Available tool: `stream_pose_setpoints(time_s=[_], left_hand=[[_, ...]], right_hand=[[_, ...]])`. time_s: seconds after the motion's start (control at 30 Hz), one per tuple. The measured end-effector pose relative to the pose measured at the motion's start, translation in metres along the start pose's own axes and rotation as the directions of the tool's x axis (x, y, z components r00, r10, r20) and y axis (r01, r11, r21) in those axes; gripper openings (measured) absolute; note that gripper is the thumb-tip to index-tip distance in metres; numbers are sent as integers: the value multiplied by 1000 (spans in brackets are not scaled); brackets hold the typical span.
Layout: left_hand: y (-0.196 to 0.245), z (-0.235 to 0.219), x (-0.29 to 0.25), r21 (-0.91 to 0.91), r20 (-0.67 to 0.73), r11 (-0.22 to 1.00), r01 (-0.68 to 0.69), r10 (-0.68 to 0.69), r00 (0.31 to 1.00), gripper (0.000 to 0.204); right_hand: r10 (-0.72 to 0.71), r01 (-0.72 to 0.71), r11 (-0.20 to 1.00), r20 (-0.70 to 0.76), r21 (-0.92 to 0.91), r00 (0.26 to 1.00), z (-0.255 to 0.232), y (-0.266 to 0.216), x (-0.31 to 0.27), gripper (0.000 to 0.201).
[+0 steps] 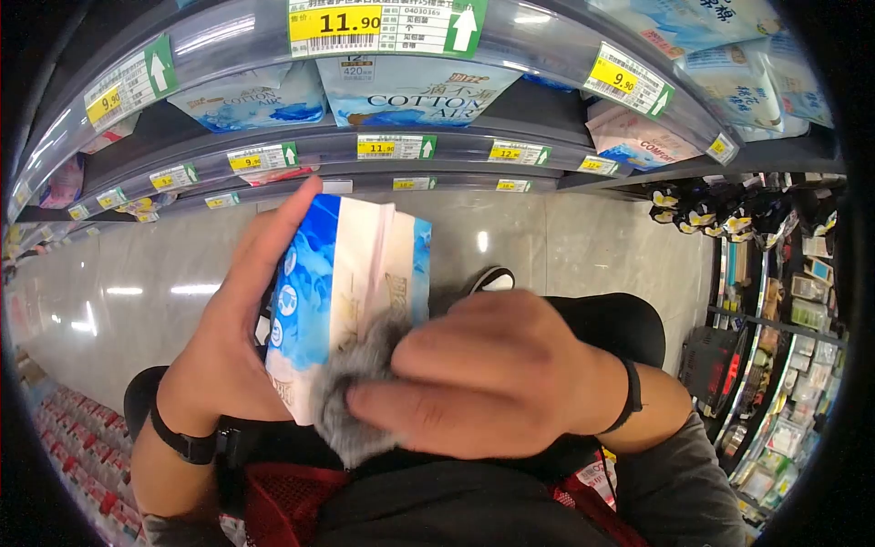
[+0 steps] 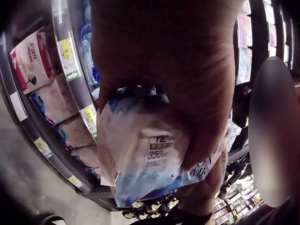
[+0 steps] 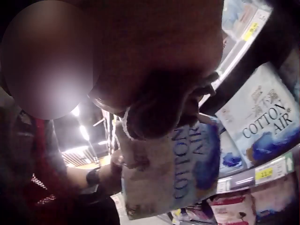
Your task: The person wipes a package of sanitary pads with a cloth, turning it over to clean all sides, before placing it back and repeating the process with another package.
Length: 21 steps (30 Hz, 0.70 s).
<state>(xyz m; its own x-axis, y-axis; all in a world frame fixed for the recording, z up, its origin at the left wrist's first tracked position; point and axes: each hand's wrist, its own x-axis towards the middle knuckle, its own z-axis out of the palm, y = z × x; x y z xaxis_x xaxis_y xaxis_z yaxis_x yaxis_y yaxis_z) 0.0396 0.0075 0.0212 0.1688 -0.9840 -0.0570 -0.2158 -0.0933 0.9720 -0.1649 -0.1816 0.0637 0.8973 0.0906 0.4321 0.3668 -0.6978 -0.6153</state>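
Note:
In the head view my left hand (image 1: 223, 333) grips a blue-and-white sanitary pad pack (image 1: 365, 251) from its left side, tilted in front of my body. A crumpled grey cloth (image 1: 351, 428) is pinched in my right hand (image 1: 492, 378), against the lower part of the pack; the right fingers are blurred. Seen from the left wrist, the pack (image 2: 140, 173) sits below my left hand (image 2: 164, 61), its face marked 12 and 350. The right wrist view has the "COTTON AIR" lettering on the pack (image 3: 157, 173), under my darkly shadowed right hand (image 3: 159, 70).
Curved shelf edges with price tags (image 1: 372, 25) run across the top, holding more "COTTON AIR" packs (image 1: 415, 96) and a pink pack (image 1: 638, 137). Beneath is a grey tiled floor (image 1: 592, 237). A rack of small goods (image 1: 793, 392) stands at right, and stacked red-and-white packs (image 1: 87, 456) at lower left.

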Motion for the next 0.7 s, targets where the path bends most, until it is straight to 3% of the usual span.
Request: stream_pose_setpoints(time_s=[0.13, 0.17, 0.27, 0.37, 0.5, 0.63, 0.7], left_hand=[[-3, 9, -3, -173, -55, 985, 16, -26, 998, 148], [0, 13, -3, -219, -79, 975, 37, -56, 995, 143], [-1, 10, -5, -217, -34, 976, 30, -38, 999, 144], [0, 4, -7, -157, 36, 987, 19, -13, 999, 156], [-1, 6, -7, -245, 0, 969, -3, 3, 1000, 156], [7, 20, 0, -489, -65, 869, -75, 49, 997, 134], [15, 20, 5, -467, -135, 881, -67, 4, 991, 115]], right_hand=[[14, -30, 991, -118, -130, 993, 3, 23, -4, 34], [170, -183, 976, -114, -116, 979, -3, 25, -3, 30], [187, -254, 955, -356, -151, 916, -2, 50, 1, 27], [210, -255, 961, -313, -108, 926, -6, 40, 2, 27], [233, -258, 964, -270, -58, 934, -10, 23, 3, 27], [270, -285, 958, -328, 2, 905, -6, 23, 2, 25], [279, -284, 958, -384, 45, 880, 1, 26, 1, 24]])
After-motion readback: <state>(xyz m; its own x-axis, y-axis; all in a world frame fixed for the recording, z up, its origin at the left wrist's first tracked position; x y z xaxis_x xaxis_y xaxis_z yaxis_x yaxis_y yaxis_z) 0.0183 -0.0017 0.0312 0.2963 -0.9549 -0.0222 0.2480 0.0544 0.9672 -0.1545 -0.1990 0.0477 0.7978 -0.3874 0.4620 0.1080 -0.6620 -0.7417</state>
